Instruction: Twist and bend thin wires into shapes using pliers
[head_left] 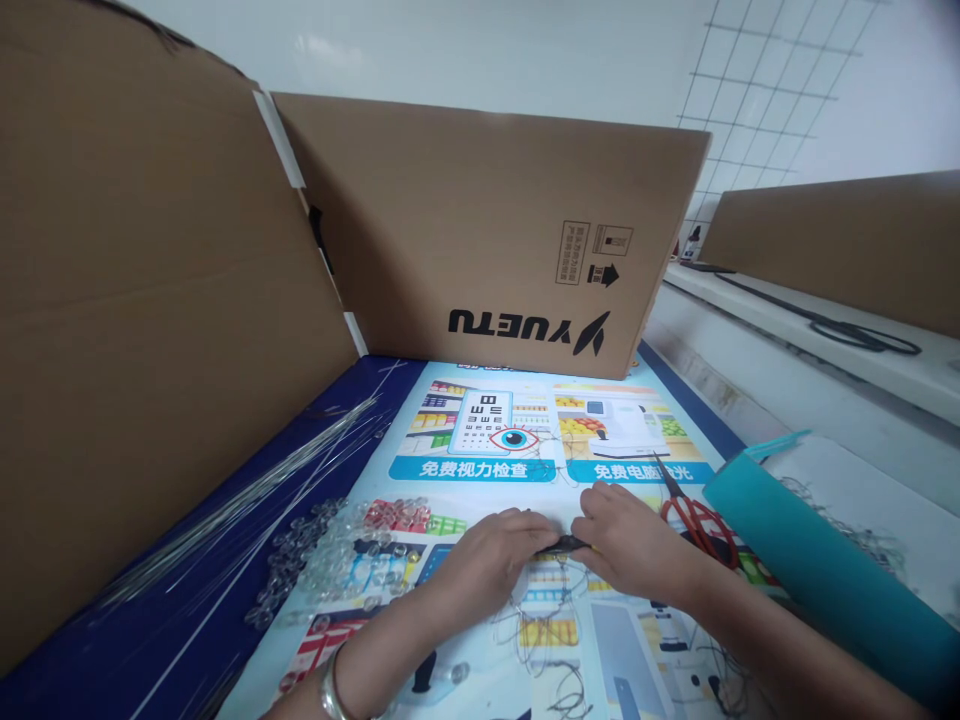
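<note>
My left hand [491,555] and my right hand [630,535] meet over the printed sheet. Both are closed, with fingers pinched on a short, dark, narrow object [564,545] that bridges the gap between them. Its ends are hidden in my fingers, so its kind does not show. Thin dark loops of wire or thread [551,630] lie on the sheet below my hands. To the left of my left hand spreads a pile of clear round beads [330,555]. Red-handled scissors [697,530] lie just beyond my right hand, blades pointing away.
Long thin straight strands [247,520] lie on the blue surface at left. Cardboard panels [480,220] wall off the back and left. A teal-edged open container [817,560] holding tangled thin strands stands at right. A black cable [832,325] rests on a white ledge.
</note>
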